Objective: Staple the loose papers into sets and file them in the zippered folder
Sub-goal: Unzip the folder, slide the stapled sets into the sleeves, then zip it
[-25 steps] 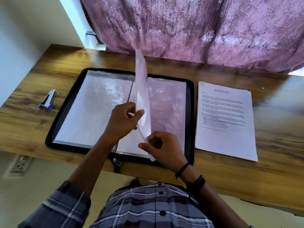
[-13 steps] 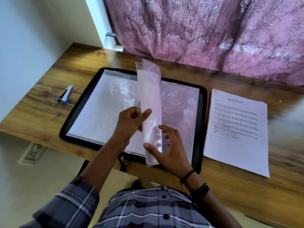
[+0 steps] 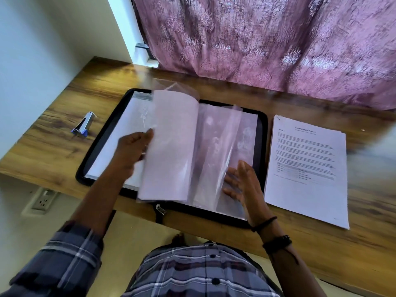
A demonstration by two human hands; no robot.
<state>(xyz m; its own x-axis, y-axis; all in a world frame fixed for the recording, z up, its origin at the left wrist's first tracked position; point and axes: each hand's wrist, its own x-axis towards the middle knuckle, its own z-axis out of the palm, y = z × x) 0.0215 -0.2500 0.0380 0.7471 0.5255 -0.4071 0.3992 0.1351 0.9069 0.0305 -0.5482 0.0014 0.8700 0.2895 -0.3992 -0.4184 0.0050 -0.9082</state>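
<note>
Left hand [image 3: 131, 153]: partly closed, thumb on the face of a filled sleeve [image 3: 171, 151] at its left edge, fingers behind it, holding the sleeve lifted and tilted over the middle of the folder; motion blur hides the finer grip. Right hand [image 3: 243, 185]: fingers straight and spread, lying flat on the clear sleeves [image 3: 216, 151] fanned over the folder's right half, grasping nothing; two dark wristbands [image 3: 276, 241] on that wrist. Filled sleeve: transparent plastic, white sheets inside, no print legible. Zippered folder [image 3: 262, 129]: black, lying open and flat at the near edge of the surface [image 3: 64, 116], about midway along it; left half shows white sheets [image 3: 120, 142] under glossy plastic; metal zipper pull [image 3: 160, 209] hangs over the near edge. Stack of papers [image 3: 306, 168]: white, printed, flat on the surface just beside the folder's right side, toward the right end, reaching close to the near edge; the top sheet carries a centred heading, blocks of body text and a small table with a grey header row, all too blurred to read. Stapler [image 3: 82, 127]: silver with a blue base, toward the left edge of the surface, well apart from the folder. Behind the far edge: purple patterned curtain [image 3: 257, 43]. Below the left end: white wall socket [image 3: 42, 201].
</note>
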